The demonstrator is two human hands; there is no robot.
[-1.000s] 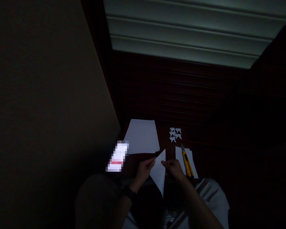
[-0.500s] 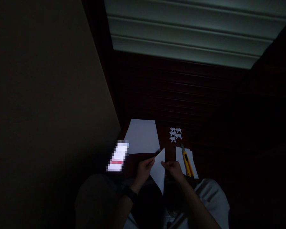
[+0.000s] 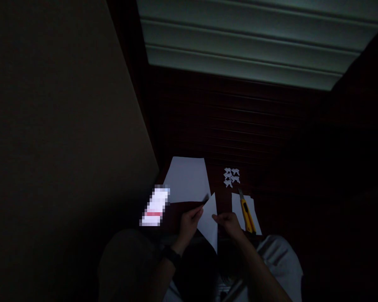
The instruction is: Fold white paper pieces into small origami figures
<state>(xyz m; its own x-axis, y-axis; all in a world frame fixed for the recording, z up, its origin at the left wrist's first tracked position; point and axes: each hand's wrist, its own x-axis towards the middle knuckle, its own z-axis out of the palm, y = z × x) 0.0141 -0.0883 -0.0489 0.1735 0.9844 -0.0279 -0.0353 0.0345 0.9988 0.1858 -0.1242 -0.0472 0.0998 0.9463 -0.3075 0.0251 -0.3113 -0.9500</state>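
A white sheet of paper (image 3: 209,222), folded to a pointed triangular shape, is held up between my two hands. My left hand (image 3: 190,221) pinches its left edge between thumb and fingers. On the opposite edge, my right hand (image 3: 228,222) grips the paper with thumb and fingertips. To the right of that hand lies a yellow utility knife (image 3: 247,214), its blade out, on top of small white paper sheets (image 3: 237,207). Beyond the hands, several small folded white paper pieces (image 3: 228,176) sit in a cluster.
A large white paper sheet (image 3: 187,180) lies at the back left of the dark table. Left of my hands is a lit, pixelated phone-like rectangle (image 3: 156,206). A wall (image 3: 82,105) rises on the left, and pale slats (image 3: 239,46) at the back.
The folded paper has tilted slightly, its top point shifting a little left and its lower tip rising slightly. Both hands keep their hold.
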